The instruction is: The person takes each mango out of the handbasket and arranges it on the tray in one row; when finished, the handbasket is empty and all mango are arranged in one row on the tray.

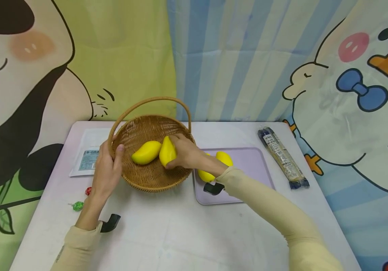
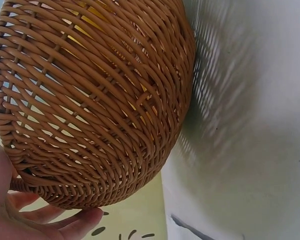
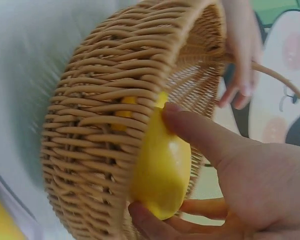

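A wicker basket (image 1: pixel 153 182) with an arched handle stands at the table's back, left of the middle. My left hand (image 1: pixel 108 171) holds its left rim by the foot of the handle, thumb on the inner side; the left wrist view shows fingers (image 2: pixel 85 222) against the outside of the weave. Inside the basket, my right hand (image 1: pixel 188 152) grips a yellow mango (image 1: pixel 168 151) between thumb and fingers. The right wrist view has this mango (image 3: pixel 162 165) close behind the near rim. Another mango (image 1: pixel 146 152) lies beside it in the basket.
A lilac tray (image 1: pixel 248 169) to the right carries more mangoes (image 1: pixel 224 158), partly behind my right forearm. Beyond it lies a long clear packet (image 1: pixel 282 156) with dark ends. On the left are a white pouch (image 1: pixel 82 171), a green wrapped candy (image 1: pixel 77 206) and a red one (image 1: pixel 88 191).
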Demonstrator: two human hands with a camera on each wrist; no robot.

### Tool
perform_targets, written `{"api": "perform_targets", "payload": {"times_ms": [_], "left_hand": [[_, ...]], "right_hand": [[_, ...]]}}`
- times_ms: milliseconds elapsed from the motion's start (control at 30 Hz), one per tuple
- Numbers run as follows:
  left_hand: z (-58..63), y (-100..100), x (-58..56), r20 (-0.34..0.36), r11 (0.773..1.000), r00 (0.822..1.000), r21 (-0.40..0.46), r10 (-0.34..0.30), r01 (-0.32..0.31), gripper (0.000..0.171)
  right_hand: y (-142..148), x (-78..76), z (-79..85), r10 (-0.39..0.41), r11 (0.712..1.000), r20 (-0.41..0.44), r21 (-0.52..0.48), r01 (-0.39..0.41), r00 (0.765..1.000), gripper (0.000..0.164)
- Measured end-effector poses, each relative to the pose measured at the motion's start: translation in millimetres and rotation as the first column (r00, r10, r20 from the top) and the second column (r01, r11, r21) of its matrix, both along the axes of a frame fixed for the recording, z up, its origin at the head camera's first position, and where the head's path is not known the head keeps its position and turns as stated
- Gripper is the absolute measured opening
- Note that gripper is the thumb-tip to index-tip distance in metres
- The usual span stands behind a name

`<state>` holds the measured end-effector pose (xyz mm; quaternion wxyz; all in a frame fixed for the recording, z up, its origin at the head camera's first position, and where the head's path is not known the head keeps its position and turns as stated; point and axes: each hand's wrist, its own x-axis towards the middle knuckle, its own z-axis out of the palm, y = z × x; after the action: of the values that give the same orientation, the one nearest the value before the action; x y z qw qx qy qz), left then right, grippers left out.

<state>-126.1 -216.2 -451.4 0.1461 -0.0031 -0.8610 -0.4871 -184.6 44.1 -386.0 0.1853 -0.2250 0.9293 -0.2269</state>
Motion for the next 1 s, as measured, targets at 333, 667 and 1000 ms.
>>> {"api": "perform_targets", "payload": {"times_ms": [333, 667, 1000], "left_hand": [[-4.6, -4, -1.5, -0.014, 0.999, 1.0, -0.047, 0.023, -0.023, 0.058], [-6.1, -3, -2.8, -0.015, 0.997, 0.999, -0.066, 0.037, -0.038, 0.057], [-4.6, -4, -3.1, -0.016, 0.999, 0.999, -0.041, 0.028, -0.028, 0.055]], "right_hand": [[44, 19.1, 28.4, -0.037, 0.989, -0.092, -0.149, 0.023, 0.995, 0.104], [122, 23.2, 36.0, -0.121, 0.967, -0.073, -0.234, 0.101, 0.99, 0.104], [204, 15.0, 18.9, -0.181, 0.968, -0.045, -0.186, 0.169, 0.983, 0.102]]}}
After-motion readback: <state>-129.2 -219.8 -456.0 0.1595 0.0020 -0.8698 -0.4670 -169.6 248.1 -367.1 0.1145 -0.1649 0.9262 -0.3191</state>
